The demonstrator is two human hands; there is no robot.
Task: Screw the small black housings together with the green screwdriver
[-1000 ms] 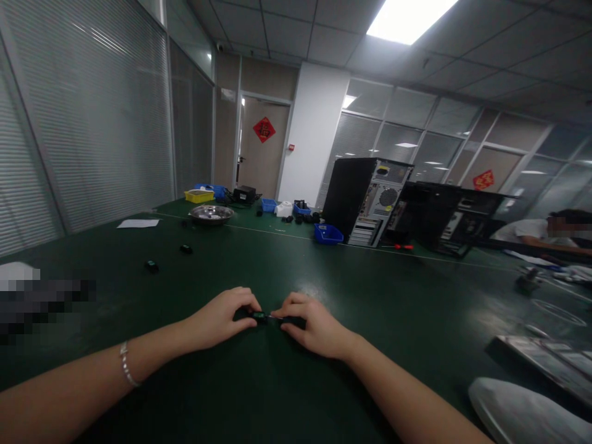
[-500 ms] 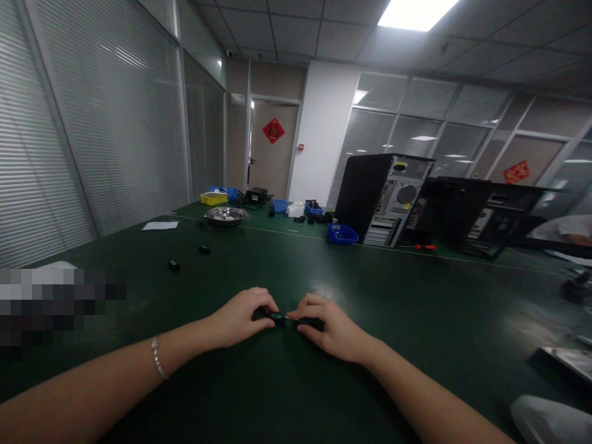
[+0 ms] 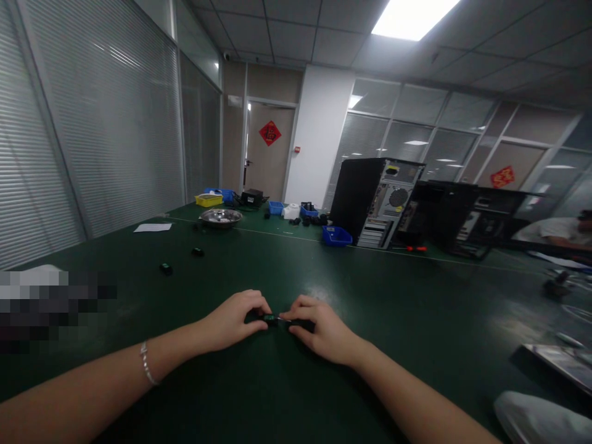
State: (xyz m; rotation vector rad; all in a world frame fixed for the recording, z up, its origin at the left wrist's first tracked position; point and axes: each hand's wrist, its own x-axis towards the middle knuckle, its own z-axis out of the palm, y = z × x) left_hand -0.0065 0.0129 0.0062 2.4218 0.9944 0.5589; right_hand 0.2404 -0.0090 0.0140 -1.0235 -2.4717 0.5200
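Observation:
Between the thumb and fingers of my left hand point(image 3: 238, 317) is a small black device with a green face point(image 3: 269, 317), held low over the green table point(image 3: 296, 382). My right hand point(image 3: 321, 327) is closed around the dark handle of a screwdriver point(image 3: 284, 319). Its thin metal shaft points left, and the tip meets or nearly meets the device's right end; contact is too small to make out. Two similar black devices lie farther off to the left, one nearer point(image 3: 166, 268) and one beyond it point(image 3: 198, 251).
A steel bowl point(image 3: 221, 217), white paper point(image 3: 152, 227) and a yellow tray point(image 3: 208, 200) stand at the far left. A blue bin point(image 3: 337, 235) sits beside a black computer tower point(image 3: 370, 203). At right are a metal-coloured part point(image 3: 562, 364) and a seated person point(image 3: 555, 231).
The camera view has swung right, then slightly back left. Both hands keep the device and screwdriver together in nearly the same pose.

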